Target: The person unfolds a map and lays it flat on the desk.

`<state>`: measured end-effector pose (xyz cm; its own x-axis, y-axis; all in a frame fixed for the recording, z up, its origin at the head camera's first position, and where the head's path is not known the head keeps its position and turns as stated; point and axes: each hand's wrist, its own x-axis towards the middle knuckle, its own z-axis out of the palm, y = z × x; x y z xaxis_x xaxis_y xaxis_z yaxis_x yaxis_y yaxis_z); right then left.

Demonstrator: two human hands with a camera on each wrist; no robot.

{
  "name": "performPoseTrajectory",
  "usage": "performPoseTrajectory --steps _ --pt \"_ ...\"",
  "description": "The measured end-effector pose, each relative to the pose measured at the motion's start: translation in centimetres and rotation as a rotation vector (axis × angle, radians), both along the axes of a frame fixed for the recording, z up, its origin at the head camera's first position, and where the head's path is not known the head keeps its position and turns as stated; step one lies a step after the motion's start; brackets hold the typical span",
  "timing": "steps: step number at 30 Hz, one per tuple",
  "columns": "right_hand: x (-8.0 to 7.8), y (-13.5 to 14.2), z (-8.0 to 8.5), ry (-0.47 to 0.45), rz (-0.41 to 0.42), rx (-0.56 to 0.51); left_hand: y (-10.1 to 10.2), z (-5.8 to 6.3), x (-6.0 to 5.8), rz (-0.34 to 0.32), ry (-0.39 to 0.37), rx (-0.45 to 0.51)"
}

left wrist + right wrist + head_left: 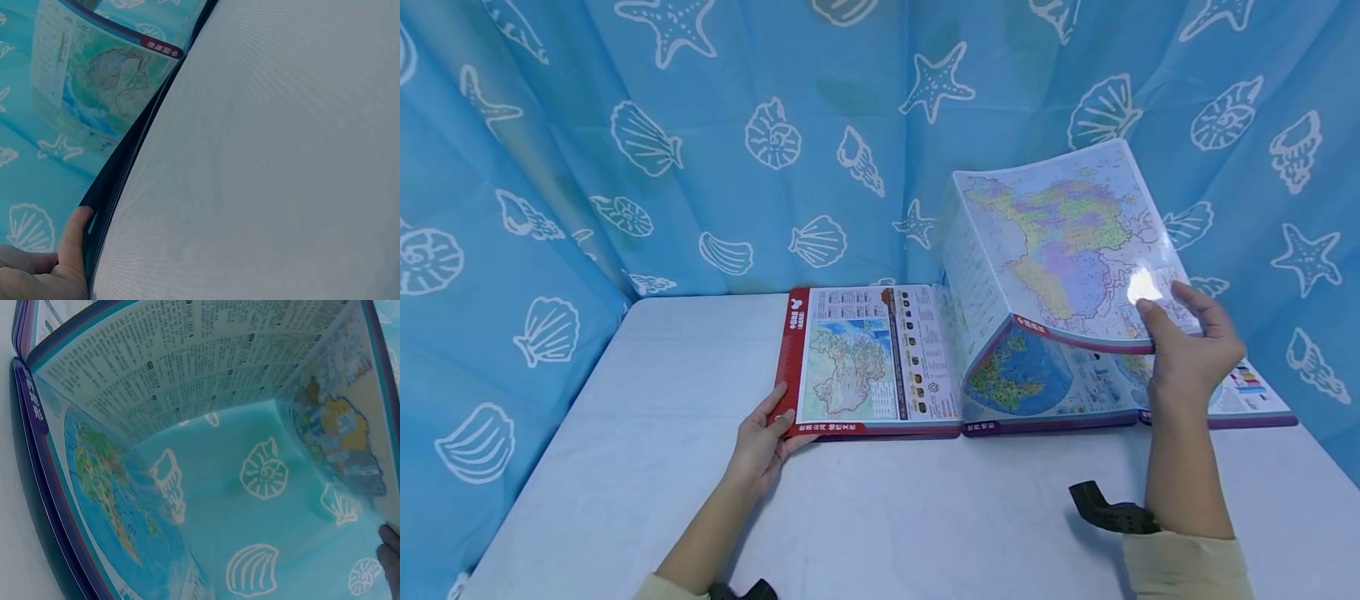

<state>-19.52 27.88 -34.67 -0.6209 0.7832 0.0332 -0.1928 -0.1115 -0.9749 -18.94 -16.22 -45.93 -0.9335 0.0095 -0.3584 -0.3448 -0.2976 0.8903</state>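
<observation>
A fold-out map (pixel 868 429) with several stiff glossy panels lies spread across the table. My left hand (pixel 760 450) grips the red left edge of its left panel, with the thumb on top and fingers reaching beneath. My right hand (pixel 1195 354) pinches the near right corner of a raised panel (pixel 1060 250), which is tilted up and bears a coloured map. Under that panel lies a blue world map panel (pixel 1026 379), partly hidden. In the right wrist view, fingertips (pixel 389 540) sit at the lifted panel's edge, and a text panel (pixel 206 369) stands bent beside it.
The map rests on a white table (pixel 910 517). Behind and at the sides hangs a blue curtain (pixel 850 208) with white shells and starfish. A black wrist strap (pixel 1112 510) sticks out from the right wrist.
</observation>
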Motion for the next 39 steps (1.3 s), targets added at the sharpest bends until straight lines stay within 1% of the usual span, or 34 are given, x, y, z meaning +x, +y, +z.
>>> performPoseTrajectory --steps 2,5,7,8,11,13,15,19,22,23,26,28,30,35,39 --pt "0.0 0.3 0.1 0.042 -0.049 -0.02 0.0 0.0 0.0 -0.002 0.0 -0.002" --pt "0.1 0.7 0.2 0.13 -0.119 -0.064 -0.1 0.0 0.0 -0.005 0.003 0.001" --pt "0.2 1.1 0.1 0.194 -0.152 -0.086 -0.1 0.0 0.0 -0.006 0.003 0.009" --pt "0.3 1.2 0.0 0.208 -0.163 -0.089 -0.1 0.0 0.0 -0.006 0.003 0.012" --pt "0.3 2.0 -0.3 0.219 -0.182 -0.089 -0.1 -0.1 0.0 -0.005 0.002 0.015" --pt "0.3 2.6 -0.6 0.197 -0.19 -0.076 -0.2 -0.1 0.0 -0.001 0.001 0.009" --pt "0.3 3.5 -0.9 0.194 -0.202 -0.06 -0.1 -0.1 0.0 0.001 0.002 0.005" --pt "0.5 5.8 -1.5 0.207 -0.218 -0.066 -0.1 -0.2 0.0 -0.003 0.005 0.009" --pt "0.9 7.7 -2.1 0.206 -0.209 -0.133 -0.1 -0.2 0.0 -0.005 0.007 0.01" --pt "0.9 8.2 -2.4 0.206 -0.202 -0.156 -0.1 -0.2 -0.1 -0.004 0.007 0.009" --pt "0.9 9.8 -3.7 0.221 -0.187 -0.281 -0.3 -0.2 -0.2 0.002 0.004 -0.001" --pt "0.8 10.8 -4.7 0.233 -0.188 -0.363 -0.4 -0.1 -0.3 0.006 0.002 -0.004" --pt "0.7 11.6 -5.6 0.234 -0.198 -0.415 -0.4 -0.1 -0.3 0.002 0.004 -0.004" --pt "0.0 13.6 -8.1 0.227 -0.247 -0.492 -0.3 -0.1 -0.2 0.002 0.012 0.0" --pt "-0.3 14.8 -10.4 0.176 -0.291 -0.531 -0.2 -0.2 -0.1 0.005 0.01 0.001"
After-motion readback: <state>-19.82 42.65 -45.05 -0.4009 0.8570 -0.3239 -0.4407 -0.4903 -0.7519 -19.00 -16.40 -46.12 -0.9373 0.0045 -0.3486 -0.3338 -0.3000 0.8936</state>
